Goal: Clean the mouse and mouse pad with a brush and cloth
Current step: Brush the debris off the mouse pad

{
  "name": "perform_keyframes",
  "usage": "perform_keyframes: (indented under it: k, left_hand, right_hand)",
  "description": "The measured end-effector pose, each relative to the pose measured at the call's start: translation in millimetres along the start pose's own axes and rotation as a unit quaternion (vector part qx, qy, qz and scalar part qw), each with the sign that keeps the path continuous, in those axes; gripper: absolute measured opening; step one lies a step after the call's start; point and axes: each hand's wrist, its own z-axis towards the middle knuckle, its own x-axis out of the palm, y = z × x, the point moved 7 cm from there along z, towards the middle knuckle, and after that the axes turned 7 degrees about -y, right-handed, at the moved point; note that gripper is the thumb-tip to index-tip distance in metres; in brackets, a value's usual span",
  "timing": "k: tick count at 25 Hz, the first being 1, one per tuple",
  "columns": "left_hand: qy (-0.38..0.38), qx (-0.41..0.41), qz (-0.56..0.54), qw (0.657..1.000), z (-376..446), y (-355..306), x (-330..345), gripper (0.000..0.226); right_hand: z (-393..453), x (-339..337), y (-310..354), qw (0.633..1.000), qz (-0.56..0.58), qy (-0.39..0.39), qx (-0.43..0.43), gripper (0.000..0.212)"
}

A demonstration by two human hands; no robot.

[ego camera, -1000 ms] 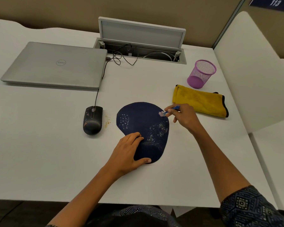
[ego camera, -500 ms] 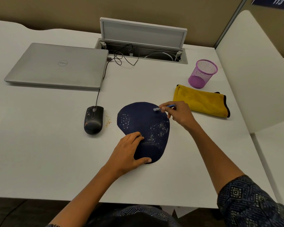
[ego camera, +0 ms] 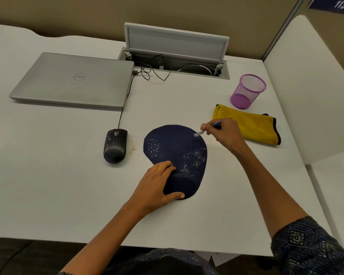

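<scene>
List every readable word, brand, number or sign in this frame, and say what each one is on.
"DELL", seen upside down inside a ring: on the lid of the closed silver laptop.
"113": white digits on the dark blue sign on the partition, top right, slightly blurred.
The pale marks on the mouse are too small to read as text.
Nothing else carries readable text.
</scene>
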Motion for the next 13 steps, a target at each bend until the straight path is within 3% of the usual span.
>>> perform_keyframes:
  k: [9, 13]
  left_hand:
    - [-0.004, 0.002, -0.002, 1.000, 0.0, 0.7, 0.3, 0.080]
    - [0.001, -0.001, -0.003, 1.000, -0.1, 0.9, 0.8, 0.080]
  right_hand:
    - [-11.2, -4.3, -32.5, 0.995, -0.074, 0.043, 0.045, 0.015]
    - [-12.2, -11.7, -23.9, 0.999, -0.019, 0.011, 0.025, 0.014]
